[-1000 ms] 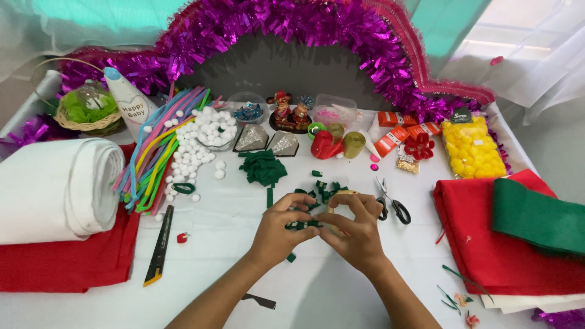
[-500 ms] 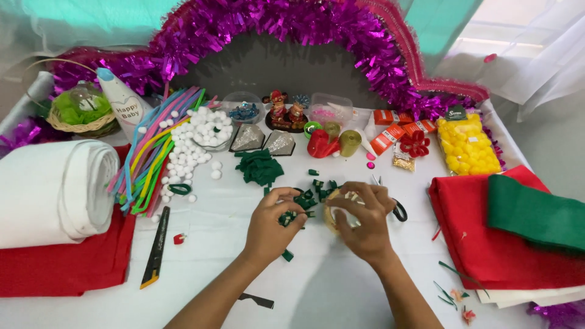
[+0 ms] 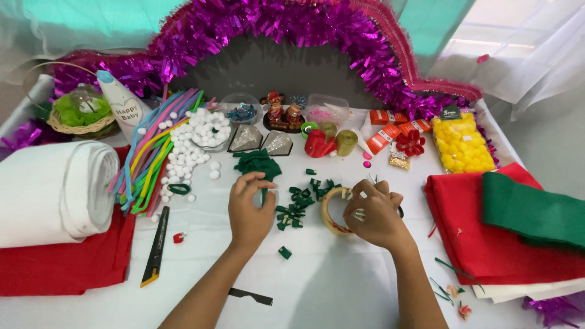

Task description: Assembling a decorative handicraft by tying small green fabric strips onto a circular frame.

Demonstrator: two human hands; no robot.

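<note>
My right hand (image 3: 376,214) grips a roll of clear tape (image 3: 328,212), standing on edge on the white table, with fingers curled over its right side. My left hand (image 3: 248,206) is to its left, thumb and fingertips pinching a small piece of dark green felt (image 3: 264,194) just below a heap of green felt (image 3: 258,162). Between the two hands lie several small green felt cut pieces (image 3: 296,206). One more green piece (image 3: 284,251) lies nearer to me.
A white fabric roll (image 3: 55,192) on red felt (image 3: 61,265) is at left, red and green felt sheets (image 3: 518,225) at right. A box cutter (image 3: 156,244), white pom-poms (image 3: 198,137), coloured pipe cleaners (image 3: 149,155), yellow pom-pom bag (image 3: 463,145) and purple tinsel arch (image 3: 292,30) surround the hands.
My hands have drawn apart: the left moved left and up to the green felt, while the right now holds the tape roll on the table.
</note>
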